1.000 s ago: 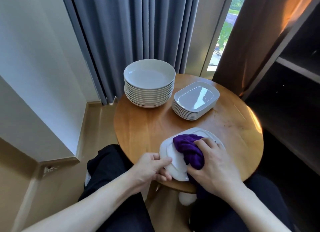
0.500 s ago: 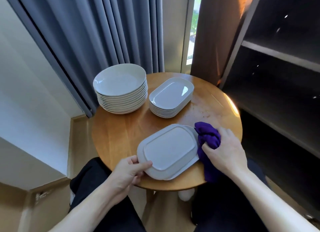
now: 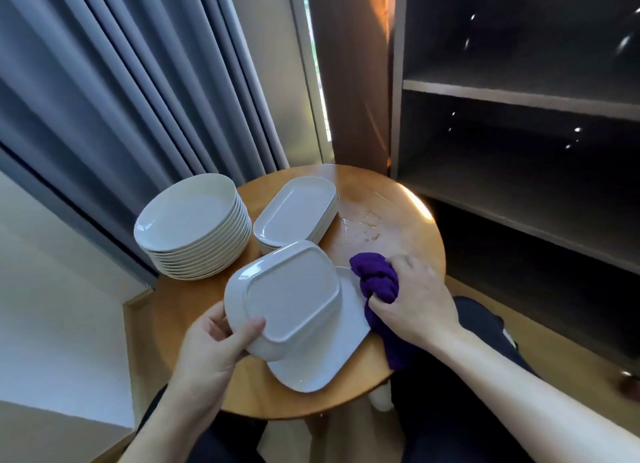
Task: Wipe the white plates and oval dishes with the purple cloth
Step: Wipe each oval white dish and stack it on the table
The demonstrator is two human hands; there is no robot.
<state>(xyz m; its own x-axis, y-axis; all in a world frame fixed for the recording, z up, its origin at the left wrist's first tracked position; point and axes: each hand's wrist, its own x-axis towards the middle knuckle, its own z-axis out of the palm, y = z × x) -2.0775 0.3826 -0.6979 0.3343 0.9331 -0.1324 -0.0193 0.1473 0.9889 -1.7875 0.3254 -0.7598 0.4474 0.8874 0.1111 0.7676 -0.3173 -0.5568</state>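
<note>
My left hand [image 3: 214, 341] grips the near edge of a white oval dish [image 3: 291, 296], turned bottom up and lifted at a tilt. Under it a second white oval dish [image 3: 332, 355] lies on the round wooden table [image 3: 398, 227]. My right hand [image 3: 415, 300] holds the bunched purple cloth [image 3: 375, 277] on the table just right of the two dishes; the cloth's tail hangs over the table edge. A stack of several round white plates [image 3: 194, 225] stands at the back left, and a stack of oval dishes [image 3: 296, 211] stands beside it.
Grey curtains [image 3: 138, 99] hang behind the table. A dark open shelf unit [image 3: 519, 116] stands close on the right. Wet smears [image 3: 363, 225] mark the tabletop at the back right. My dark-trousered legs are under the near edge.
The cloth came off the dish and moved to its right. My left hand lifted the upturned dish off the one beneath. The view swung to the right.
</note>
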